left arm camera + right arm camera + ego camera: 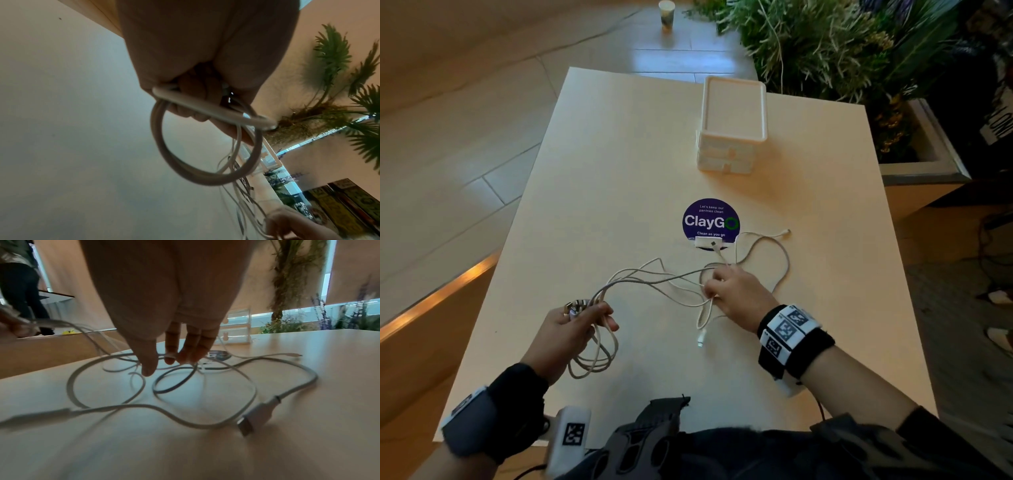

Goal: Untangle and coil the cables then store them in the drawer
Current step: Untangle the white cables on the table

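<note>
With a part-wound coil of pale cable [592, 356] gripped in the curled left hand [571, 329] and loose white cable strands [774, 260] on the beige table [619, 154] pinched by the right hand [736, 294], tightened knots are risked if slack is pulled.

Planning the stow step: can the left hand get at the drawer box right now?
Probably not. The left hand grips a coil of cable near the table's front edge; the drawer box stands far back on the right, drawers shut.
</note>
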Tool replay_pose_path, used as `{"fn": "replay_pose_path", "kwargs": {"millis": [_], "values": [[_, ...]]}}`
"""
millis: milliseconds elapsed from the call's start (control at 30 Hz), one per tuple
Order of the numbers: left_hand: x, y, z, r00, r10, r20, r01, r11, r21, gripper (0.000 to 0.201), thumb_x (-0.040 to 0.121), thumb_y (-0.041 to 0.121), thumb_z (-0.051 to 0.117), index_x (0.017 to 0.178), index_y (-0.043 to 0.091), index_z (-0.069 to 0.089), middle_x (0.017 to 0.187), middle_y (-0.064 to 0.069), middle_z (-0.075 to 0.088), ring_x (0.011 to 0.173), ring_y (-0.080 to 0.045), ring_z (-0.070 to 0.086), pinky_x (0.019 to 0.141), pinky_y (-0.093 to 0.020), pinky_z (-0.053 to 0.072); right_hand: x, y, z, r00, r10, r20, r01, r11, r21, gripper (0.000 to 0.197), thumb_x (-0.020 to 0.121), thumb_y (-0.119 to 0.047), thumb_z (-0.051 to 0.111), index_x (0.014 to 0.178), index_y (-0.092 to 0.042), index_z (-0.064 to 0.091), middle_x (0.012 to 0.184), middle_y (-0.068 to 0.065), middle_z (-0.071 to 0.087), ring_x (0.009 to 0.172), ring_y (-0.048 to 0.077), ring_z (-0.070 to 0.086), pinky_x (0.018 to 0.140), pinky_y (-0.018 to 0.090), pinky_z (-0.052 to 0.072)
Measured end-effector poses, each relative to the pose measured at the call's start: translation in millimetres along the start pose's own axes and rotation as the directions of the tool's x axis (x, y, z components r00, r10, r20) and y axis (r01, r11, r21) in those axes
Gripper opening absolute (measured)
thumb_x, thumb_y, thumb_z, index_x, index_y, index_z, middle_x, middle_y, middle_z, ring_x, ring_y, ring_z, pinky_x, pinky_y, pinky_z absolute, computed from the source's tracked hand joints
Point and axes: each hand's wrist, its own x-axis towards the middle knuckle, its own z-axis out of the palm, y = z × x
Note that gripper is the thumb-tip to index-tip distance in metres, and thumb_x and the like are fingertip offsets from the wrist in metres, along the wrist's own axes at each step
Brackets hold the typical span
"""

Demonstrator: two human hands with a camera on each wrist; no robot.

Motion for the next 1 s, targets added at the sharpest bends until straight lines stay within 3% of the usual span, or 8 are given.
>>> {"fn": "replay_pose_path", "kwargs": {"millis": [100, 200, 367, 500, 667, 767, 867, 1000], "values": [[2, -4, -7, 0.999, -0.013, -0.038, 0.013, 1.000, -0.010, 0.022, 0.090, 0.011, 0.054, 0.079, -0.004, 0.066, 0.060, -0.006, 0.070, 0.035, -0.006, 0.029, 0.035, -0.014, 0.021, -3, 17, -14, 0.995, 0.002, -0.098, 0.014, 0.988, 0.156, 0.004, 0.082, -0.009, 0.065, 0.086, -0.008, 0.065, 0.094, 0.010, 0.059, 0.091, 0.026, 0.053, 0.081, 0.043, 0.049], [3, -9, -11, 0.998, -0.037, -0.047, 0.037, 0.999, -0.004, 0.023, 0.090, 0.011, 0.055, 0.080, -0.006, 0.067, 0.060, -0.008, 0.071, 0.035, -0.006, 0.028, 0.035, -0.013, 0.020, -2, 27, -38, 0.980, 0.048, -0.192, 0.015, 0.949, 0.314, 0.007, 0.082, -0.015, 0.069, 0.088, -0.011, 0.071, 0.093, 0.003, 0.064, 0.089, 0.011, 0.055, 0.083, 0.023, 0.044], [4, -20, -26, 0.990, -0.084, -0.115, 0.082, 0.996, -0.020, 0.022, 0.089, 0.011, 0.057, 0.079, -0.005, 0.067, 0.067, -0.015, 0.070, 0.035, -0.005, 0.029, 0.035, -0.013, 0.020, -4, 49, -71, 0.863, 0.397, -0.313, -0.163, 0.804, 0.571, 0.007, 0.085, -0.011, 0.065, 0.083, -0.011, 0.071, 0.078, 0.012, 0.071, 0.067, 0.010, 0.063, 0.063, 0.009, 0.044], [1, -26, -39, 0.988, -0.098, -0.116, 0.100, 0.995, 0.010, 0.024, 0.089, 0.012, 0.057, 0.080, -0.007, 0.068, 0.068, -0.015, 0.071, 0.035, -0.004, 0.032, 0.034, -0.013, 0.024, -5, 71, -83, 0.798, 0.520, -0.304, -0.330, 0.800, 0.502, 0.015, 0.088, -0.019, 0.059, 0.076, -0.011, 0.064, 0.071, 0.015, 0.068, 0.066, 0.026, 0.064, 0.063, 0.027, 0.049], [-1, -28, -39, 0.988, -0.095, -0.120, 0.097, 0.995, 0.010, 0.024, 0.089, 0.012, 0.057, 0.083, -0.009, 0.068, 0.068, -0.017, 0.070, 0.035, -0.003, 0.033, 0.035, -0.013, 0.023, -3, 82, -90, 0.705, 0.623, -0.338, -0.430, 0.755, 0.495, 0.015, 0.092, -0.019, 0.053, 0.081, -0.010, 0.058, 0.065, 0.006, 0.062, 0.042, -0.001, 0.059, 0.047, 0.016, 0.044], [0, -27, -41, 0.986, -0.100, -0.132, 0.100, 0.995, -0.008, 0.026, 0.089, 0.013, 0.057, 0.081, -0.009, 0.068, 0.064, -0.013, 0.070, 0.035, -0.003, 0.033, 0.035, -0.013, 0.024, 1, 81, -89, 0.674, 0.654, -0.343, -0.416, 0.720, 0.556, 0.015, 0.093, -0.014, 0.049, 0.083, -0.006, 0.056, 0.074, 0.009, 0.063, 0.049, 0.014, 0.067, 0.053, 0.026, 0.055], [1, -29, -45, 0.984, -0.118, -0.136, 0.118, 0.993, -0.007, 0.028, 0.088, 0.014, 0.058, 0.080, -0.010, 0.068, 0.075, -0.023, 0.067, 0.035, -0.003, 0.032, 0.035, -0.015, 0.023, 5, 74, -88, 0.647, 0.716, -0.263, -0.342, 0.581, 0.739, 0.013, 0.096, -0.012, 0.046, 0.087, -0.005, 0.053, 0.086, 0.015, 0.064, 0.066, 0.025, 0.069, 0.067, 0.038, 0.060], [0, -34, -51, 0.981, -0.135, -0.139, 0.136, 0.991, -0.002, 0.029, 0.088, 0.015, 0.058, 0.082, -0.011, 0.068, 0.082, -0.027, 0.062, 0.035, -0.003, 0.032, 0.035, -0.014, 0.024, 10, 67, -94, 0.659, 0.701, -0.271, -0.251, 0.545, 0.800, 0.022, 0.095, -0.011, 0.049, 0.075, -0.019, 0.050, 0.075, 0.011, 0.063, 0.066, 0.023, 0.068, 0.069, 0.039, 0.058]]}}
